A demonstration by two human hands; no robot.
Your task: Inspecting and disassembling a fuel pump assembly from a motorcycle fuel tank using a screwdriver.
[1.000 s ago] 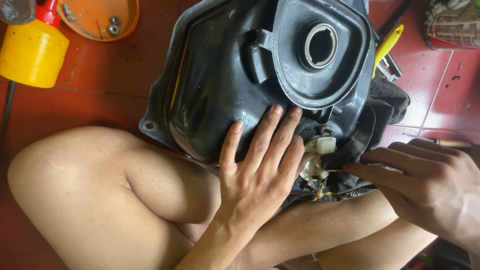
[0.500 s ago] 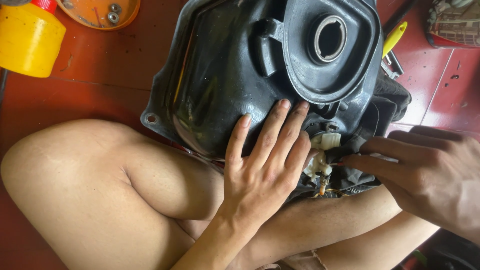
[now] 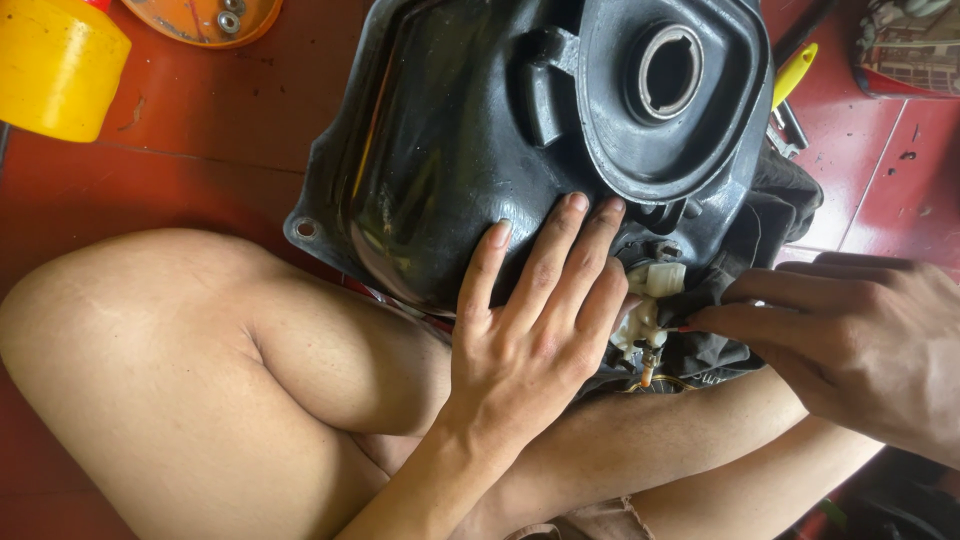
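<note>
A black plastic fuel tank (image 3: 440,150) with a round filler opening (image 3: 670,72) lies across my bare legs. My left hand (image 3: 530,330) lies flat on the tank's lower edge, fingers spread, holding nothing. Just right of its fingertips a small white fitting (image 3: 655,285) sticks out from the tank's underside. My right hand (image 3: 850,340) comes in from the right with thumb and fingers pinched on a thin tool whose tip reaches the fitting; most of the tool is hidden. A dark cloth (image 3: 780,200) bunches under the tank's right side.
On the red tiled floor (image 3: 200,110) stand a yellow container (image 3: 55,65) at the top left and an orange tray (image 3: 205,18) with small metal parts beside it. A yellow-handled tool (image 3: 795,75) lies right of the tank. My bent knee (image 3: 150,360) fills the lower left.
The view has shifted a little, so the tank sits higher and further right in frame. My right fingertips have edged left toward the white fitting. My left hand stays flat on the tank.
</note>
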